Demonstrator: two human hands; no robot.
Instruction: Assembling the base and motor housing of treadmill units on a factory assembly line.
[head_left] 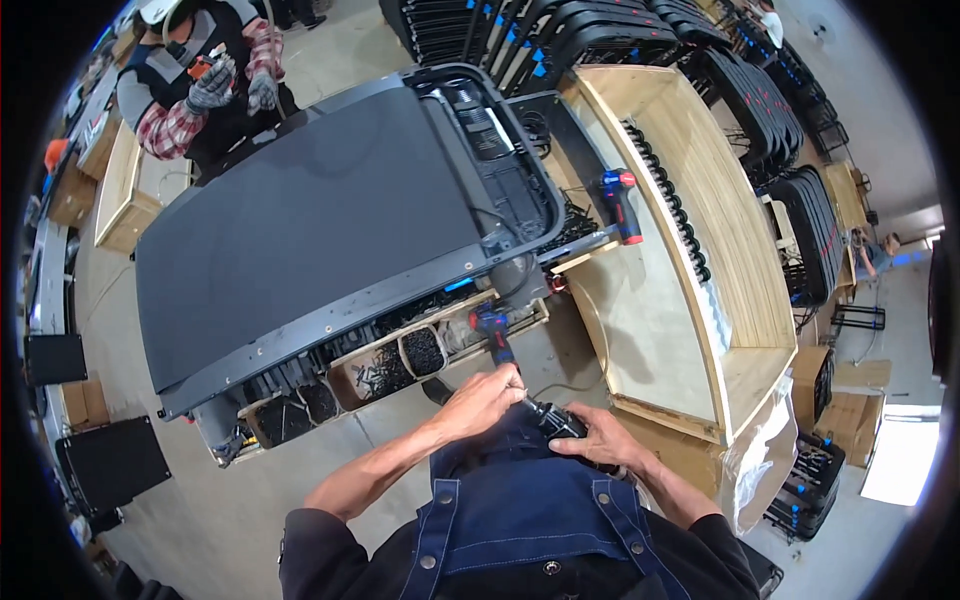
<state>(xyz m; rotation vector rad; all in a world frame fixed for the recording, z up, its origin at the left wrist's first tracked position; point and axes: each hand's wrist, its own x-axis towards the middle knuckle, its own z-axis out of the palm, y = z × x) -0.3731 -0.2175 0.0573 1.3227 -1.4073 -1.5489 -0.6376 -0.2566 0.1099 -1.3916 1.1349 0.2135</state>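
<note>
In front of my apron, my right hand is wrapped round a black air screwdriver, its nose angled up and left. My left hand is closed at that nose, with the fingertips pinched together; whatever they hold is too small to make out. Just beyond the left hand, a red-and-blue cordless driver rests by the parts tray. The large dark treadmill deck lies ahead, with its motor bay uncovered at the right end.
A wooden parts tray with screw bins runs along the deck's near edge. To the right stands a wooden crate holding a row of black parts. Another red-and-blue driver lies by it. Across the deck, a gloved co-worker holds an orange tool.
</note>
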